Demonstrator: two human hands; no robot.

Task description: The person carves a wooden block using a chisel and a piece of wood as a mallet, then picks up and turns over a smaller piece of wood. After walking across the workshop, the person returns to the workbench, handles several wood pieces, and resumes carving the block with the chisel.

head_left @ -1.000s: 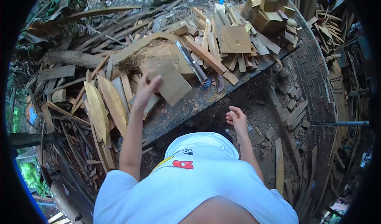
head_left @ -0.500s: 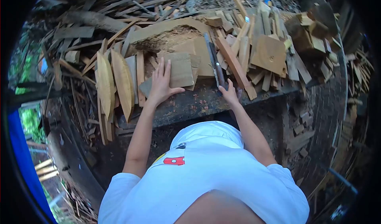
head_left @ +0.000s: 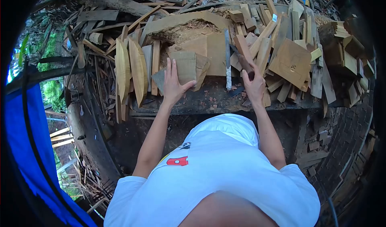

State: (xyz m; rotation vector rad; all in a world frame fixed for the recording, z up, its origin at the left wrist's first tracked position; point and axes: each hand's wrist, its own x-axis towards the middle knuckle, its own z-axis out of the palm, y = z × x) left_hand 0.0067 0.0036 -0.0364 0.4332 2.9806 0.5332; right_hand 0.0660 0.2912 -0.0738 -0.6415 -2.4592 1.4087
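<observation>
My left hand [head_left: 173,86] lies spread on the left part of a weathered wooden block [head_left: 186,69], thumb out along its near edge. A second, angular block [head_left: 202,66] sits against its right side. My right hand [head_left: 254,86] is curled around a dark brown wooden stick [head_left: 245,64] with a rounded near end, tilted away to the upper left; its far end overlaps the reddish wood strip [head_left: 243,46]. Left of that hand, a narrow metal bar [head_left: 228,58] with a whitish wrapped near end lies pointing away from me.
A dark bench [head_left: 189,105] runs across in front of me. Two curved yellowish wood pieces [head_left: 138,72] stand at the left. To the right are a square board [head_left: 292,63] with pencil marks and many offcuts. A blue sheet [head_left: 38,146] hangs far left.
My right hand has closed on the dark stick and moved it right, away from the metal bar. My left hand stays on the block. The view has shifted.
</observation>
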